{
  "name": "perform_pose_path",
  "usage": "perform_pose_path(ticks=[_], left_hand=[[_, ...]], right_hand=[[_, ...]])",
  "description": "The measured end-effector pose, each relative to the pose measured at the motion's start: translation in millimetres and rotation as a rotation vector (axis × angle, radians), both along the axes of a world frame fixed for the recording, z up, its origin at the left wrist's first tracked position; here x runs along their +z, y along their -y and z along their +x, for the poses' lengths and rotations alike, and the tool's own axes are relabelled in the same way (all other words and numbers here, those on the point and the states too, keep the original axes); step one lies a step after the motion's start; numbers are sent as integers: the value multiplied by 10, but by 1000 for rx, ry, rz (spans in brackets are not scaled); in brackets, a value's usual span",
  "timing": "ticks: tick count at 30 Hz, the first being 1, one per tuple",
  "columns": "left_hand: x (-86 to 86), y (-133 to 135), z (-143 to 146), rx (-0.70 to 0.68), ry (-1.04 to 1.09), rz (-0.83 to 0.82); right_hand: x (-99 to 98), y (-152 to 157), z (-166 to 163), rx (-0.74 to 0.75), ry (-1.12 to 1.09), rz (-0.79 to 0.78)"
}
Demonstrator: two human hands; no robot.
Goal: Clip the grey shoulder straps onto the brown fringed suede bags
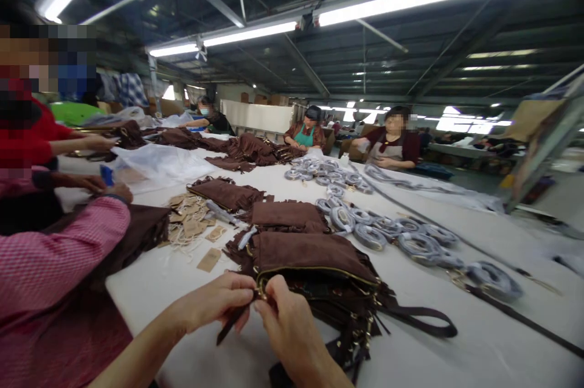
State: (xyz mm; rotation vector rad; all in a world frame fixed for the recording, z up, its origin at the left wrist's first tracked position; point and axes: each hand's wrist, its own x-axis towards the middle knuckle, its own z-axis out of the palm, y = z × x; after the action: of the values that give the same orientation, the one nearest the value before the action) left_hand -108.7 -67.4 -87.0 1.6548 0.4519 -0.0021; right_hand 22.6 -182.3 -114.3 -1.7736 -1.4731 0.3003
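A brown suede fringed bag (314, 260) with a gold zipper lies on the white table (456, 351) right in front of me. My left hand (219, 303) pinches a dark strap or zipper pull at the bag's near left corner. Close against it, my right hand (289, 321) has its fingers closed on the same corner by the zipper end. The bag's dark shoulder strap (424, 321) loops out to the right on the table.
More brown fringed bags (287, 214) lie further up the table, beside a pile of paper tags (191, 224). Several coiled wrapped straps (387, 233) run along the right. A person in a pink sleeve (55, 248) sits close on my left; other workers sit around the far end.
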Motion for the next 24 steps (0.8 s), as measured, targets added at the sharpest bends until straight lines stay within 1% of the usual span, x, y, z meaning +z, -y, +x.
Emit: perform_pose_path(ticks=[2,4,5,6,8,10,11,13,14,16,18,19,20,22,24], left_hand=[[48,-7,9,-3,-13,172],[84,-67,-1,31,-42,407],[89,-118,-12,64,-67,531],[83,-178,-24,100,-92,649],[37,-300,-46,163,-135,840],[-35,-380,-50,198,-177,952],[-72,-396,-39,208,-192,993],[-133,-387,15,229,-222,1074],[-153,-370,55,241,-233,1120],[-166,-332,146,265,-240,1214],[-136,-308,222,290,-244,1256],[-103,-301,244,296,-245,1237],[-60,-295,254,294,-242,1191],[45,-274,233,285,-211,1047],[142,-235,181,272,-119,879]], right_hand=[[27,40,17,37,90,-10],[80,109,96,67,220,-17],[115,162,179,57,284,-19],[153,230,297,16,334,-19],[221,413,636,-138,379,-4],[256,628,1067,-347,376,16],[252,729,1286,-409,373,3],[203,890,1656,-393,342,-62],[162,942,1785,-353,325,-90],[69,985,1924,-268,314,-126],[-11,958,1952,-228,358,-135],[-41,929,1951,-236,392,-134],[-66,898,1953,-253,428,-130],[-115,850,1992,-277,479,-126],[-192,827,2092,-256,491,-143]])
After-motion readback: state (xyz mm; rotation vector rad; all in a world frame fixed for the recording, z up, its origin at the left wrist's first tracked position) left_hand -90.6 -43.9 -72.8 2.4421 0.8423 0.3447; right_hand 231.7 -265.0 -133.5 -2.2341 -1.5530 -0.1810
